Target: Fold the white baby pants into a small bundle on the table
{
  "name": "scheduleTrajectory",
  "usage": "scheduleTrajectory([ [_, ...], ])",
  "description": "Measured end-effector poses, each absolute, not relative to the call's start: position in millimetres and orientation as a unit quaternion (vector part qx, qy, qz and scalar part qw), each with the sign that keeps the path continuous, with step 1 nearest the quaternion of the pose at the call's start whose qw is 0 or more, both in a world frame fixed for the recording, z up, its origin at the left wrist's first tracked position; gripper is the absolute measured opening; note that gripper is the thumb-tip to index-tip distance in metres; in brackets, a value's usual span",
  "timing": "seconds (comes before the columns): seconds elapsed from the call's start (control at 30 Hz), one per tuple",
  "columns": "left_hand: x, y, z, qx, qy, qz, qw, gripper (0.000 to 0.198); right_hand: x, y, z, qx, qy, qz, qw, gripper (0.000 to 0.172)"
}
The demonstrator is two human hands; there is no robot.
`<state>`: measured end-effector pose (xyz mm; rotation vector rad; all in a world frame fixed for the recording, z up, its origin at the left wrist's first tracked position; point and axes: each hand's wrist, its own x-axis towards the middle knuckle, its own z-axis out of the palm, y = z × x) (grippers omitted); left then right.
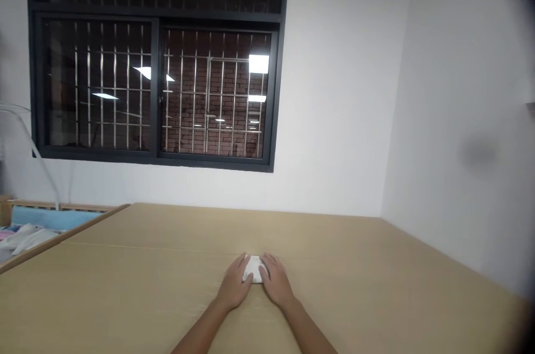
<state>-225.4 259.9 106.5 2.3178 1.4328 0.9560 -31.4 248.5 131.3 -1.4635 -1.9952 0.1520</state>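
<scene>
A small white folded cloth [255,268] with a faint greenish print lies flat on the table, near the middle of the view. My left hand [234,284] grips its left side, the thumb at the near edge and the fingers by the far corner. On the right side my right hand [278,281] holds it the same way, thumb on top and fingers curved over the far corner. Both hands rest low on the tabletop, and parts of the cloth's sides are hidden under the fingers.
The wide tan tabletop [146,281] has a seam running across it. White walls [343,92] bound it at the back and right. A dark-framed barred window [156,86] is behind. Left of the table edge stands a wooden-railed crib with blue padding [54,218] and fabrics inside.
</scene>
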Motion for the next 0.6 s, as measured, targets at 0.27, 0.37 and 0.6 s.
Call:
scheduleTrajectory([
  [0.27, -223.2, 258.1, 113.2, 0.790, 0.498, 0.328, 0.145, 0.066, -28.2, 255.5, 128.1, -0.555, -0.761, 0.072, 0.329, 0.059],
  [0.37, -222.4, 257.2, 114.2, 0.788, 0.503, 0.323, 0.146, 0.065, -27.0, 258.1, 127.6, -0.552, -0.762, 0.078, 0.330, 0.060],
  [0.6, -222.1, 257.2, 113.1, 0.786, 0.511, 0.316, 0.147, 0.065, -25.9, 259.4, 126.6, -0.551, -0.761, 0.089, 0.332, 0.061],
])
